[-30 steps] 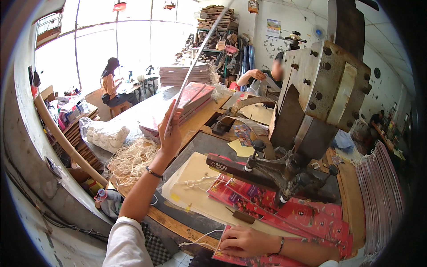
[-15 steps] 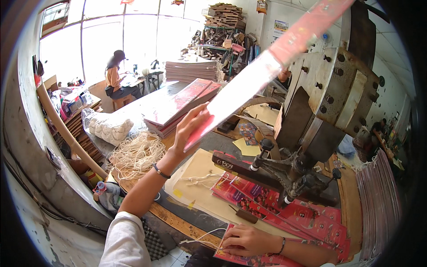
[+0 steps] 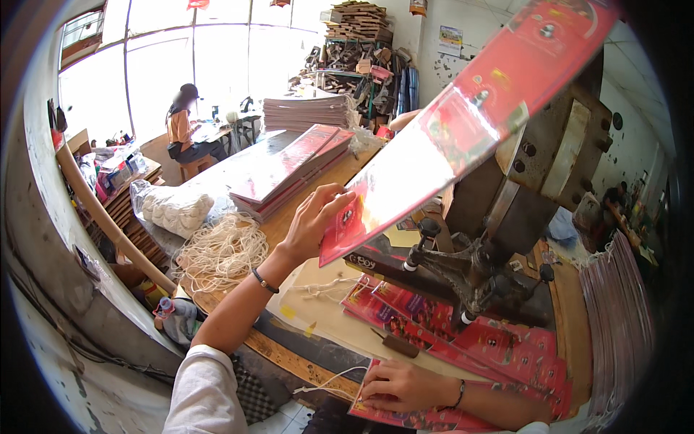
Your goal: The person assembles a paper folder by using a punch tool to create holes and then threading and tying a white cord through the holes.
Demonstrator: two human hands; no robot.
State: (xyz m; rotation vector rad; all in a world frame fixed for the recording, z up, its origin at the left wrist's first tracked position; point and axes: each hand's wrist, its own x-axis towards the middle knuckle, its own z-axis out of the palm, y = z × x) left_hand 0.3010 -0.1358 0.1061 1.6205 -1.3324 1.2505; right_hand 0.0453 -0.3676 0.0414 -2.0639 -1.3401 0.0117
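My left hand (image 3: 316, 220) is closed around the lower end of a long, glossy red printed strip (image 3: 473, 119), which slants up to the right across the view. At the table's front edge, my right hand (image 3: 408, 385) lies with bent fingers over the end of another red printed strip (image 3: 359, 411); its fingertips are partly hidden. A white cord (image 3: 325, 387) trails left from that strip. Beyond the right hand lies an awl with a brown wooden handle (image 3: 397, 343). Several red strips (image 3: 499, 351) are fanned out on the tan board (image 3: 318, 286).
A heavy metal press (image 3: 463, 260) stands over the strips. At left are a tangle of cream cord (image 3: 223, 249), bagged cord (image 3: 173, 206) and stacked red panels (image 3: 293, 170). Bundled strips (image 3: 618, 318) stand at right. A person (image 3: 189, 130) sits in the background.
The raised strip has swung lower and turned its printed face more toward me, with my left hand moving slightly right. My right hand has stayed nearly still.
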